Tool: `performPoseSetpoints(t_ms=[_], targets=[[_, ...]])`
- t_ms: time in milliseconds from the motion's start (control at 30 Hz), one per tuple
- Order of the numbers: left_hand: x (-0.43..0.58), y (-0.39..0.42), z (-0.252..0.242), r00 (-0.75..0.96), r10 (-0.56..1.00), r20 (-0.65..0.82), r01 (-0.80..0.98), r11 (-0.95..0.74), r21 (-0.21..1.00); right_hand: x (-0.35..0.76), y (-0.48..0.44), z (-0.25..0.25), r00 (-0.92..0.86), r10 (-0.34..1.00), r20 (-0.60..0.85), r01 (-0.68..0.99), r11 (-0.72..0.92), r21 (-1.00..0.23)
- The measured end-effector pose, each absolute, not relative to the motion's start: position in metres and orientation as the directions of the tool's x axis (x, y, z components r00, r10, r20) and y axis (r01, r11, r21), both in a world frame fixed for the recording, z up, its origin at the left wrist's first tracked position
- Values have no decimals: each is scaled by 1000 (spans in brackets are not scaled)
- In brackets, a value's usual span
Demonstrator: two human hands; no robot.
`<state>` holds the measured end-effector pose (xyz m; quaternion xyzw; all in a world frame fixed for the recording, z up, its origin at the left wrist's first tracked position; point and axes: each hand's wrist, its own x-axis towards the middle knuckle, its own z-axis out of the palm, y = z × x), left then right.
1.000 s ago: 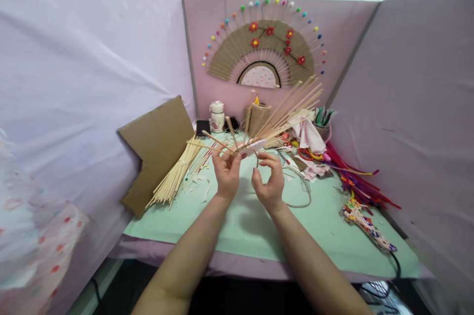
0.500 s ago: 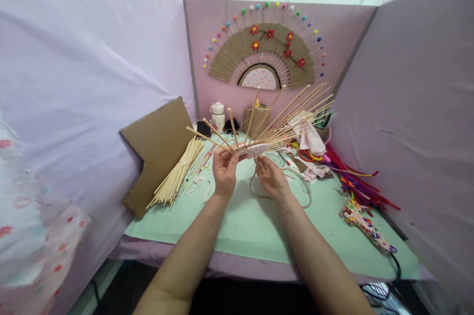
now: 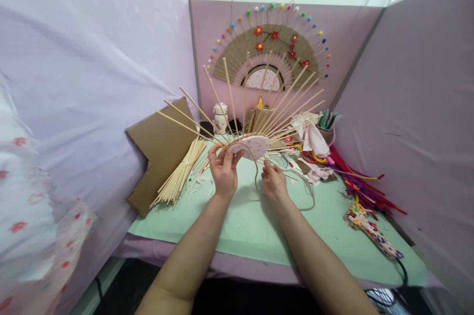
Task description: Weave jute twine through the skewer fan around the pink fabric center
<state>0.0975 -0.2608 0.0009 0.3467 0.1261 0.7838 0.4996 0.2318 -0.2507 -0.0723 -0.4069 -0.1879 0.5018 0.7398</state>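
My left hand (image 3: pixel 223 169) grips a half-made fan (image 3: pixel 253 145): a pink half-disc with red dots, from which several thin wooden sticks spread up and out. The fan stands tilted up over the green table mat (image 3: pixel 244 221). My right hand (image 3: pixel 274 182) is just below and to the right of the disc, fingers curled around a tan cord (image 3: pixel 256 173) that hangs from the fan and loops over the mat.
A finished burlap fan (image 3: pixel 270 53) with red flowers hangs on the back wall. A bundle of sticks (image 3: pixel 180 173) and brown cardboard (image 3: pixel 163 147) lie left. Cloth scraps, coloured pipe cleaners (image 3: pixel 361 186) and a patterned glue gun (image 3: pixel 372 231) lie right. Twine roll and small jar stand behind.
My left hand has tipped the fan up toward me, so the sticks now spread upward and the disc's face shows. My right hand has dropped lower along the cord.
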Motion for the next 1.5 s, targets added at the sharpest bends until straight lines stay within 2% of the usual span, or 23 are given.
performPoseSetpoints(t_ms=[200, 333, 467, 600, 700, 867, 1233, 1500], targets=[[90, -250, 1, -258, 903, 344, -710, -419, 566, 213, -262, -63, 170, 977, -125, -634, 11, -774], [98, -255, -1, -189, 936, 296, -748, -332, 575, 215, -270, -51, 50, 999, -2, -762, 37, -646], [112, -266, -5, -82, 959, 270, -752, -237, 615, 222, -271, -48, 54, 998, 14, -880, 55, -472], [115, -270, -7, -53, 962, 268, -684, -230, 692, 230, -269, -44, 117, 993, -24, -917, 99, -386], [112, -267, -7, -111, 951, 290, -623, -294, 725, 236, -267, -42, 144, 989, -31, -914, 121, -386], [108, -256, -8, -229, 931, 283, -600, -364, 713, 239, -268, -42, 138, 989, -61, -930, 108, -350], [107, -254, -10, -200, 935, 293, -611, -353, 708, 245, -264, -53, 44, 999, 5, -949, 43, -313], [108, -253, -11, -232, 925, 301, -570, -379, 729, 245, -265, -53, 52, 998, 17, -944, 55, -327]])
